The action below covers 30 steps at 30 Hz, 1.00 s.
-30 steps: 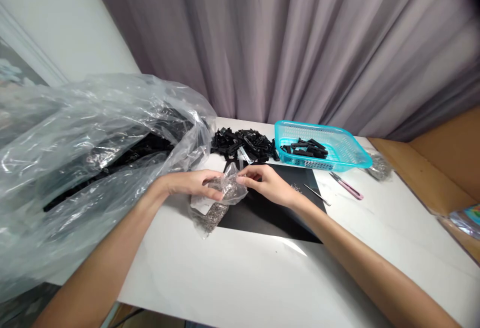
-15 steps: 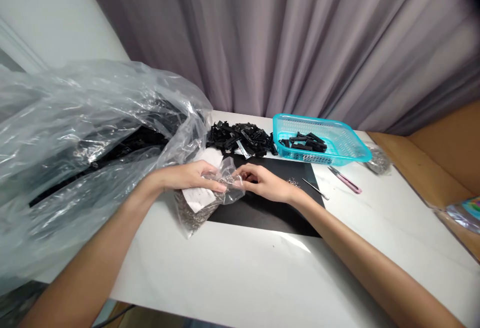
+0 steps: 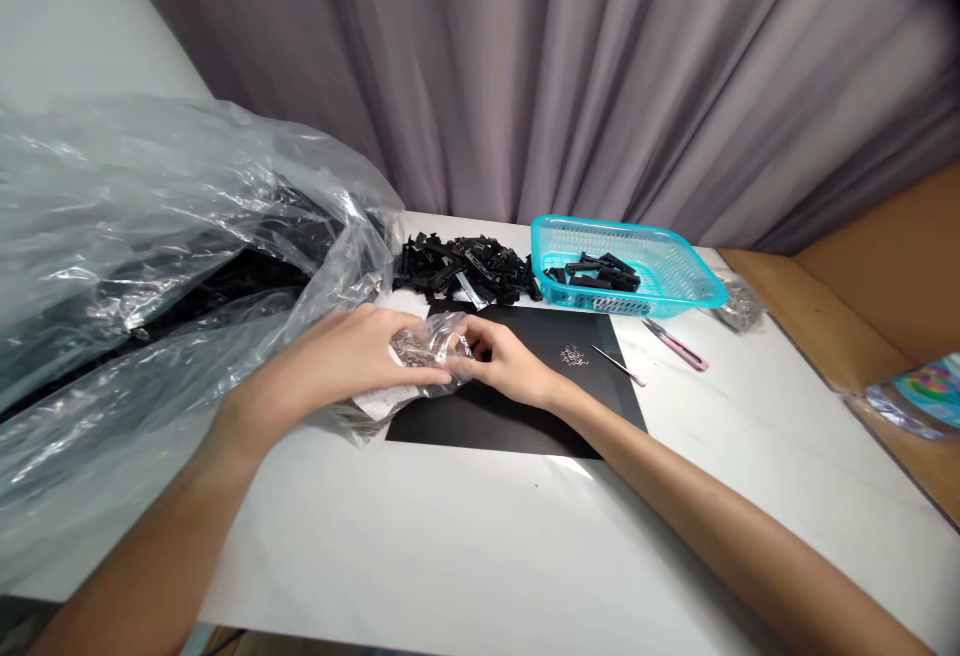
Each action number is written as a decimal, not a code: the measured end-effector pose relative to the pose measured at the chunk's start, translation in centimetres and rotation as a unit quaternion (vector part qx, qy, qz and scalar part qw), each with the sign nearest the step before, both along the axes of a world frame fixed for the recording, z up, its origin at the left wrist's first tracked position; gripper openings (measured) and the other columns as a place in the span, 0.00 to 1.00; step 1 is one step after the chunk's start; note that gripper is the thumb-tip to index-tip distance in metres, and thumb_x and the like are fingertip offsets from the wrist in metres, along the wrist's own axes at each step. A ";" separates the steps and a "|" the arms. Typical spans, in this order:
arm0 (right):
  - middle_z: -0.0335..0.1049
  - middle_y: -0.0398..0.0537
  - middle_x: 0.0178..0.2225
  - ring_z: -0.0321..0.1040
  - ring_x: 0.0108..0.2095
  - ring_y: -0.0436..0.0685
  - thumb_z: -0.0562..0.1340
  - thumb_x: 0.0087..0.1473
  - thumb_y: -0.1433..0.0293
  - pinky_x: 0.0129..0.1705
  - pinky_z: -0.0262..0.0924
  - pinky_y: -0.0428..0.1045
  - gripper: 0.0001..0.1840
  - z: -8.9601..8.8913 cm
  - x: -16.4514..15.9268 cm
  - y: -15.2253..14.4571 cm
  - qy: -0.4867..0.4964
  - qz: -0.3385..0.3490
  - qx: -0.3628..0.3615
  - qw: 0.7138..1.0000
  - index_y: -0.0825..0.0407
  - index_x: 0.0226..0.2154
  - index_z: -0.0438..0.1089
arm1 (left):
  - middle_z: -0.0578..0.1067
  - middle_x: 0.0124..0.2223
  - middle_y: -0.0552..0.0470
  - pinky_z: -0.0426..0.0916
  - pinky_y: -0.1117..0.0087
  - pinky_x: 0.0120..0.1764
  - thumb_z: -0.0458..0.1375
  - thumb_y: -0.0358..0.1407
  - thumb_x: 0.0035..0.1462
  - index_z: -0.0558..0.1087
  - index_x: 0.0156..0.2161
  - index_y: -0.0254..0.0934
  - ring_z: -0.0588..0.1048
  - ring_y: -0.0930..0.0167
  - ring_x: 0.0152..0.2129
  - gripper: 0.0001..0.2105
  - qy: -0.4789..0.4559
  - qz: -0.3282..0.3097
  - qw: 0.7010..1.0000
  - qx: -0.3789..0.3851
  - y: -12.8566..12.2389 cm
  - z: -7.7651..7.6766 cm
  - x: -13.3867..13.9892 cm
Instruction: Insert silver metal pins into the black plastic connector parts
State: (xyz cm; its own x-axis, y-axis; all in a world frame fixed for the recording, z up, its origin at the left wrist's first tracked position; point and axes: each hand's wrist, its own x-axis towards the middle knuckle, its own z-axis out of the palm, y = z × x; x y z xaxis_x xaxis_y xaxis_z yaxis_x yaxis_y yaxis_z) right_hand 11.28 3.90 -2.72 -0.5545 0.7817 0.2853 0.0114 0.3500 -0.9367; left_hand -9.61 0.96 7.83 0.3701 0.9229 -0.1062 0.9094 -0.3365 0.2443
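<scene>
A clear plastic bag [image 3: 424,344] of small metallic parts, with a white label on it, lies at the left edge of a black mat [image 3: 525,426]. My left hand [image 3: 352,351] is wrapped round the bag, thumb along its near side. At the bag's gathered mouth, my right hand [image 3: 504,361] pinches the plastic, its fingers partly hidden. A small scatter of tiny silvery pieces [image 3: 574,356] lies on the mat to the right. Beside them rest metal tweezers [image 3: 619,366], reaching over the mat's edge.
Behind the mat is a heap of black plastic parts [image 3: 469,271]. A turquoise basket [image 3: 675,256] holds several more. Pink-handled snips [image 3: 677,346] and another clear bag [image 3: 741,308] lie right, near a cardboard box [image 3: 885,276]. A large clear plastic sack [image 3: 150,206] bulges at left.
My left hand has turned and closed further round the bag, bunching it up. My right hand stays at the bag's mouth. The whole view has shifted slightly.
</scene>
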 end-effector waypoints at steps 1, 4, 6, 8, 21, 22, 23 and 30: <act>0.71 0.43 0.37 0.64 0.34 0.52 0.68 0.58 0.61 0.37 0.58 0.49 0.13 -0.1 -0.1 0.0 0.008 -0.008 -0.003 1.000 0.52 0.39 0.70 | 0.75 0.26 0.55 0.57 0.69 0.29 0.61 0.61 0.51 0.78 0.34 0.41 0.71 0.69 0.25 0.24 0.016 -0.003 1.000 0.022 -0.1 -0.1 0.1; 0.70 0.42 0.34 0.63 0.32 0.51 0.69 0.56 0.61 0.37 0.58 0.49 0.13 -0.3 -0.1 0.0 0.033 -0.040 -0.007 0.999 0.52 0.38 0.72 | 0.75 0.27 0.55 0.58 0.68 0.31 0.61 0.63 0.50 0.78 0.37 0.41 0.72 0.67 0.26 0.26 0.052 0.006 0.997 0.049 0.1 -0.3 0.3; 0.71 0.43 0.34 0.63 0.32 0.51 0.70 0.56 0.60 0.36 0.58 0.49 0.13 -0.5 0.0 0.1 0.050 -0.060 -0.014 0.997 0.52 0.38 0.74 | 0.76 0.28 0.53 0.59 0.67 0.32 0.60 0.66 0.48 0.78 0.39 0.42 0.74 0.63 0.27 0.29 0.066 0.015 0.997 0.049 0.3 -0.6 0.3; 0.71 0.44 0.34 0.62 0.31 0.51 0.69 0.57 0.60 0.35 0.58 0.49 0.13 -0.5 0.1 0.2 0.061 -0.078 -0.022 0.995 0.52 0.38 0.75 | 0.78 0.31 0.51 0.60 0.66 0.32 0.59 0.68 0.47 0.78 0.41 0.42 0.76 0.60 0.29 0.32 0.072 0.014 0.996 0.054 0.6 -0.8 0.2; 0.65 0.48 0.41 0.59 0.45 0.58 0.72 0.55 0.67 0.44 0.60 0.51 0.09 -0.5 0.4 0.0 -0.091 -0.074 0.106 0.987 0.50 0.40 0.77 | 0.76 0.26 0.52 0.56 0.67 0.30 0.54 0.71 0.50 0.77 0.42 0.43 0.74 0.62 0.24 0.34 0.100 -0.042 0.988 0.110 0.6 -1.4 0.7; 0.66 0.48 0.41 0.59 0.44 0.57 0.71 0.56 0.67 0.43 0.60 0.50 0.08 -0.5 0.5 0.0 -0.074 -0.071 0.096 0.990 0.51 0.39 0.75 | 0.76 0.26 0.52 0.56 0.66 0.30 0.53 0.71 0.50 0.77 0.42 0.43 0.75 0.61 0.25 0.34 0.102 -0.043 0.987 0.118 0.6 -1.5 0.6; 0.66 0.47 0.41 0.60 0.43 0.56 0.70 0.56 0.67 0.42 0.60 0.50 0.08 -0.5 0.6 0.1 -0.055 -0.066 0.082 0.993 0.51 0.38 0.74 | 0.76 0.26 0.51 0.56 0.66 0.30 0.53 0.71 0.50 0.78 0.42 0.43 0.75 0.61 0.25 0.34 0.102 -0.045 0.986 0.125 0.7 -1.7 0.5; 0.68 0.40 0.32 0.57 0.32 0.52 0.70 0.55 0.63 0.39 0.56 0.49 0.15 -0.2 0.7 -0.1 -0.001 -0.041 0.046 0.998 0.51 0.43 0.73 | 0.76 0.26 0.51 0.57 0.66 0.31 0.53 0.71 0.52 0.78 0.42 0.43 0.76 0.61 0.26 0.34 0.098 -0.063 0.981 0.154 0.8 -2.2 0.2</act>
